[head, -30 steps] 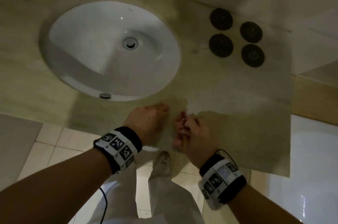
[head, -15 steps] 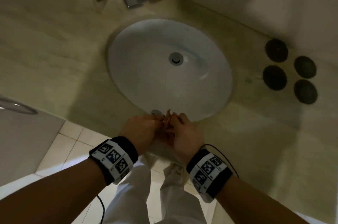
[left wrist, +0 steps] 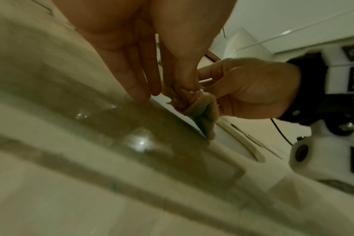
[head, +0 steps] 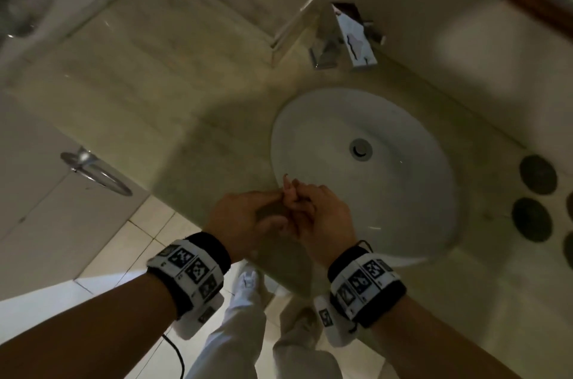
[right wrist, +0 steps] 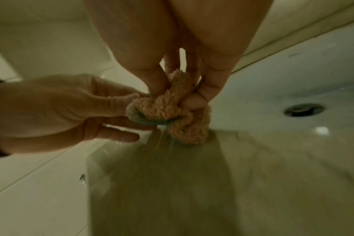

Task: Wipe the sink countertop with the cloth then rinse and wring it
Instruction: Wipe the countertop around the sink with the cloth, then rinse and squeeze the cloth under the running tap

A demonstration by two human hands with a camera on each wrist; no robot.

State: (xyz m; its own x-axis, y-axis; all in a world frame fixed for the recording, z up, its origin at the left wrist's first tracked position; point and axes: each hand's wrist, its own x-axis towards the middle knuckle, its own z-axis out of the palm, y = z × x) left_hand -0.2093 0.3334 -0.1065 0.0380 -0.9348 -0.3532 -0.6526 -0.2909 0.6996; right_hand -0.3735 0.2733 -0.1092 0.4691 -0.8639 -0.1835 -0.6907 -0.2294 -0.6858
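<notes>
A: Where's the cloth (right wrist: 172, 105) right now?

B: Bunched up small between both hands, held just above the front edge of the counter (head: 161, 118), beside the near rim of the sink (head: 403, 202). From the head view it's almost hidden behind the fingers.

A: And the hands themselves?

B: The right hand (head: 322, 217) pinches the wad between thumb and fingertips, from above. The left hand (head: 245, 217) pinches the other end with thumb and forefinger, while its other fingers stay fairly straight and loose. The right wrist view shows both grips plainly.

A: So which step is this, would you say?

B: My guess is they're gathering or re-gripping the cloth, either to wipe the strip in front of the sink or to carry it to the tap (head: 344, 37). I can't tell whether the cloth is wet.

A: How to do it well?

B: If wiping, open the wad into a flat pad under the palm, so more of it meets the counter. A tight ball only drags a narrow line. If wringing, shift both hands over the sink first, take a fuller grip at each end and twist opposite ways, so drips fall inside, not on the counter or the floor tiles (head: 145, 233)

A: Anything to avoid?

B: The four dark discs (head: 538, 174) to the right; wipe round them
</notes>
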